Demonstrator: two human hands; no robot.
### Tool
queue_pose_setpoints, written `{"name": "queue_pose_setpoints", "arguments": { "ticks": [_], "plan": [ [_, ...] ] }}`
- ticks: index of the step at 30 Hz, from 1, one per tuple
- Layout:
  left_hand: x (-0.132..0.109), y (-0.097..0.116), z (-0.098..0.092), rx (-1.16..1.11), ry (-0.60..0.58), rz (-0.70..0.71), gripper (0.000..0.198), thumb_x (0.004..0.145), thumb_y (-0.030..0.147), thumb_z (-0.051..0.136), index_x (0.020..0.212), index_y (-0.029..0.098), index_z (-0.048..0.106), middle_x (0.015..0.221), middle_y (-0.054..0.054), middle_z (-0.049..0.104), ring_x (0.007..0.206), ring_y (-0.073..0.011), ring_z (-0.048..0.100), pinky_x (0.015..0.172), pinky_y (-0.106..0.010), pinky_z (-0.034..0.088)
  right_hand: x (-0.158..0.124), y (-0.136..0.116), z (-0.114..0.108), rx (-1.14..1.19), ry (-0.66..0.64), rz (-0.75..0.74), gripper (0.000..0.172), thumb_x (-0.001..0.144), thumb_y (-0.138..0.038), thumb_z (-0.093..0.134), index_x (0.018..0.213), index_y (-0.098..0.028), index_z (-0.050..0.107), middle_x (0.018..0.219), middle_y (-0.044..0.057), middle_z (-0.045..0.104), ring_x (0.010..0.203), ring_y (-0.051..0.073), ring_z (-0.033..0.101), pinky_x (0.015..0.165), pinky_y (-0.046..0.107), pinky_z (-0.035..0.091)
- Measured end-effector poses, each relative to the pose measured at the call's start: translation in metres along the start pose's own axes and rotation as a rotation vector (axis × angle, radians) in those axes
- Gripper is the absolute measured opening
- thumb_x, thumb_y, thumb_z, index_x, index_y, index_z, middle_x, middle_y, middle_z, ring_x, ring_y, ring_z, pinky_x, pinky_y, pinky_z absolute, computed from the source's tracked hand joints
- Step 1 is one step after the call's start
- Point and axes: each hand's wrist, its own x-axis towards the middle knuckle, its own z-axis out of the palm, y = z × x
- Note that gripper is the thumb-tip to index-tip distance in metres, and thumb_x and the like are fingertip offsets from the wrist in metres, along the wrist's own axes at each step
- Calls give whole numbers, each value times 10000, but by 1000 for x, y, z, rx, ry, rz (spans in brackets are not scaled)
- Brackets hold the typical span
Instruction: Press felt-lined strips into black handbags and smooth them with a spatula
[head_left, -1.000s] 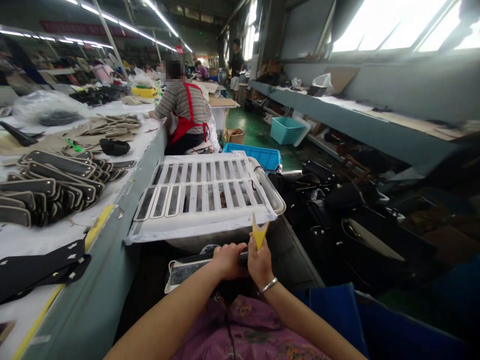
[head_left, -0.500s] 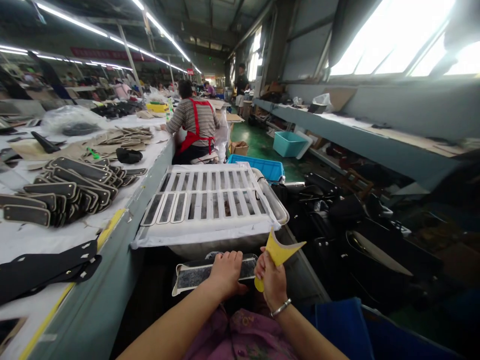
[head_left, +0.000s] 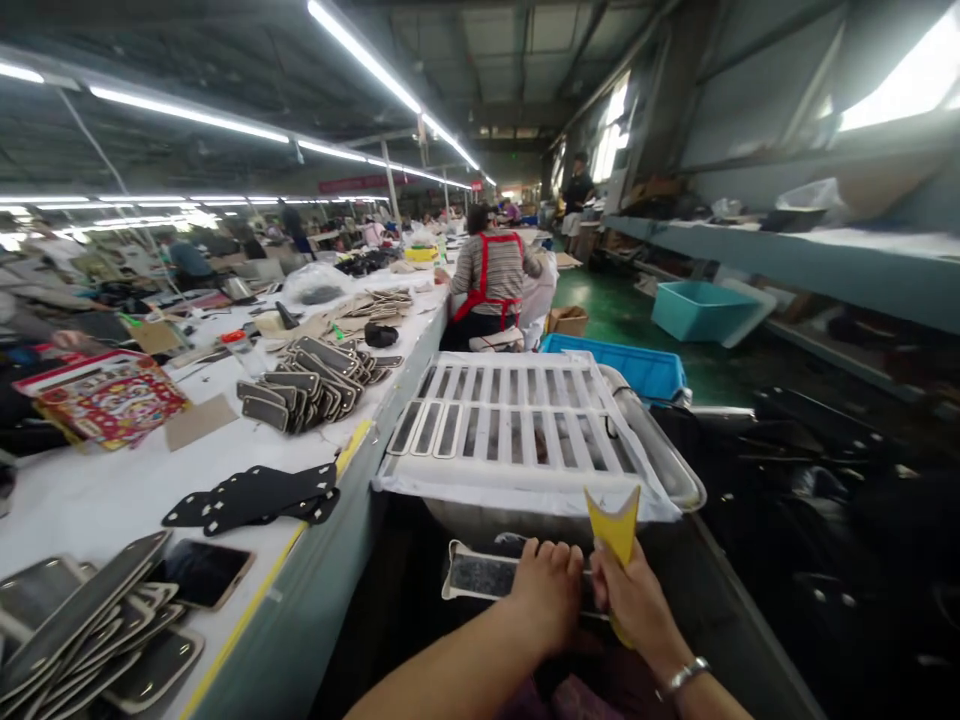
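Low in front of my lap lies a dark rectangular panel (head_left: 481,576) with a cream, folded-looking edge. My left hand (head_left: 549,592) is closed over the panel's right part, its fingers curled across the far edge and hiding some of it. My right hand (head_left: 639,598) grips a yellow flat tool (head_left: 613,525), like a scraper, with a curved notch at its top and two points facing up. Its lower end shows below the fingers, close to the panel's right end. Just beyond stands a white slatted frame (head_left: 525,482) with several cream-edged pieces in its left slots.
On the white table (head_left: 247,545) at left lie piles of dark panels (head_left: 307,385), black pieces (head_left: 255,497) and a phone (head_left: 206,572). A blue crate (head_left: 637,372) stands behind the frame. Black items fill the right side. A person in a red apron (head_left: 491,265) sits ahead.
The view has swung left, so more of the table shows. My right hand with the yellow tool has come closer to my left hand and the panel; the tool is more upright.
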Motion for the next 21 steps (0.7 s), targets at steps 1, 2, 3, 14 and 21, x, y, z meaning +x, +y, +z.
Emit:
{"name": "queue_pose_setpoints", "arguments": {
  "ticks": [1, 2, 3, 14, 21],
  "plan": [
    [-13, -6, -3, -53, 53, 13, 920, 623, 594, 686, 1333, 137, 323, 1309, -158, 468, 1187, -307, 422, 1053, -481, 265, 1, -1, -2, 3, -83, 20, 375, 756, -576, 509, 783, -202, 504, 504, -11, 523, 428, 163, 498, 471, 320, 442],
    [-29, -15, -6, -127, 134, 17, 851, 693, 574, 635, 1356, 156, 303, 1369, -145, 419, 1252, -296, 365, 1087, -490, 209, 1, -3, -4, 9, -172, 37, 377, 760, -573, 517, 798, -198, 513, 562, 15, 568, 476, 174, 538, 513, 333, 473],
    [-45, -27, -9, -224, 244, -1, 749, 756, 552, 571, 1358, 186, 316, 1390, -114, 407, 1281, -279, 340, 1107, -489, 176, 3, -6, -7, 5, -275, 43, 375, 763, -562, 531, 818, -191, 528, 645, 47, 609, 548, 188, 576, 567, 345, 495],
    [-73, -99, 39, -1379, 649, -609, 794, 868, 629, -1, 1189, 139, 534, 1127, -102, 620, 1028, -214, 585, 912, -336, 462, 62, -54, 13, -737, -968, -174, 241, 703, -363, 630, 871, -192, 616, 802, 76, 662, 725, 229, 613, 634, 307, 431],
    [-69, -95, 45, -1637, 764, -597, 735, 862, 647, 58, 1176, 142, 490, 1037, -117, 629, 948, -241, 596, 872, -379, 455, 69, -56, 91, -1200, -946, -533, 309, 910, -288, 327, 885, -153, 604, 791, 117, 672, 721, 242, 627, 620, 318, 362]
  ]
}}
